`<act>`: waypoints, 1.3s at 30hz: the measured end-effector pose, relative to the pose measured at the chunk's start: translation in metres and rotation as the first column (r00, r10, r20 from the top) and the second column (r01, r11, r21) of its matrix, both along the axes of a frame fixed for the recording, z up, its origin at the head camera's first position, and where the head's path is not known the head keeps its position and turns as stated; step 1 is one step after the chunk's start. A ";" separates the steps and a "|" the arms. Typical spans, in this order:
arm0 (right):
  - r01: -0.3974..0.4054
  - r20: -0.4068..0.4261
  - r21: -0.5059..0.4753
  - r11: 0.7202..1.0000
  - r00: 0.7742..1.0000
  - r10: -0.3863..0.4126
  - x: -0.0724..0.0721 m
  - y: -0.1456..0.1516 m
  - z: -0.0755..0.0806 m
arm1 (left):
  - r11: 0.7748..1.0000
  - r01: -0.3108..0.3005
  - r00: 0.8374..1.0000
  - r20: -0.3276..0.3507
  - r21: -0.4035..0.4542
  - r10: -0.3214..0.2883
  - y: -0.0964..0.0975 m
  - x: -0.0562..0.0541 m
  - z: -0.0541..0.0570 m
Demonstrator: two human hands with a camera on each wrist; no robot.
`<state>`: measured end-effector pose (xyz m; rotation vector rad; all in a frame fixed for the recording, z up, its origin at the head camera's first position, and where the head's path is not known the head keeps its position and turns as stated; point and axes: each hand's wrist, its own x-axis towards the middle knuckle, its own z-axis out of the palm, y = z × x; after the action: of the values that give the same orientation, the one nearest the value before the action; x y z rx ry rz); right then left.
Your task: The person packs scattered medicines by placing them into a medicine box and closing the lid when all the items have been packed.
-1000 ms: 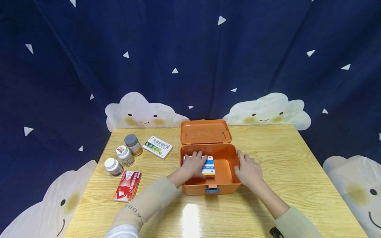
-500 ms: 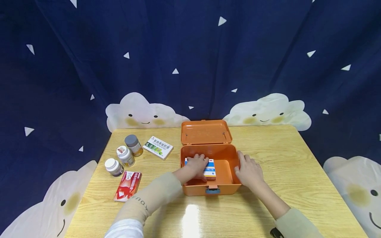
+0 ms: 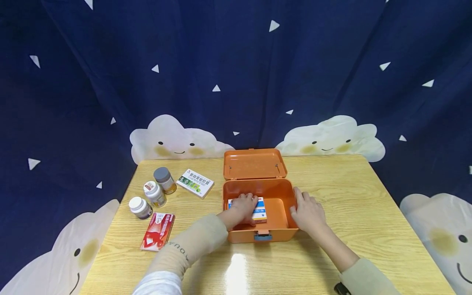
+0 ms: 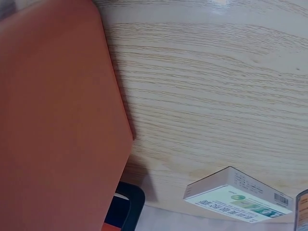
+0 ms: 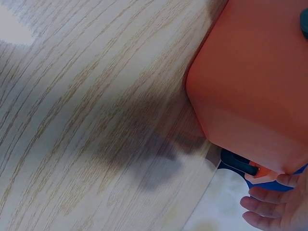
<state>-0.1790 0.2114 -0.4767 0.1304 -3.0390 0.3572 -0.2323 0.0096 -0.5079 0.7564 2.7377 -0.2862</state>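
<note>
1. We see the blue pack (image 3: pixel 260 211) inside the case (image 3: pixel 239 237), under the left hand (image 3: pixel 243 207); its placing looks nearly done.
2. We cannot tell whether those fingers grip or just press; the right hand (image 3: pixel 309 212) touches the case, fingers loosely extended.
3. Left to pack, we judge: white pack (image 3: pixel 195 183), red pack (image 3: pixel 157 232), bottles (image 3: pixel 155 194).
4. We count one case, three packs, three bottles.

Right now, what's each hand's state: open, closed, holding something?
Left hand: on the blue-and-white box; gripping or just pressing, can't tell.
Right hand: open, at the right rim of the orange case.
</note>
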 end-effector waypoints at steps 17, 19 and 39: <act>-0.001 0.002 0.003 1.000 1.000 0.001 0.000 0.000 0.000 | 0.990 0.035 0.997 -0.056 -0.136 -0.043 0.003 0.003 -0.004; 0.000 0.003 0.004 1.000 1.000 0.000 0.000 0.000 0.000 | 0.990 0.036 0.997 -0.061 -0.140 -0.045 0.004 0.002 -0.006; -0.002 0.000 0.003 1.000 1.000 0.002 0.000 0.000 -0.001 | 0.991 0.046 0.997 -0.061 -0.124 -0.054 0.000 0.001 0.001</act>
<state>-0.1795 0.2116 -0.4775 0.1337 -3.0398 0.3522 -0.2310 0.0099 -0.5072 0.7962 2.7338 -0.4922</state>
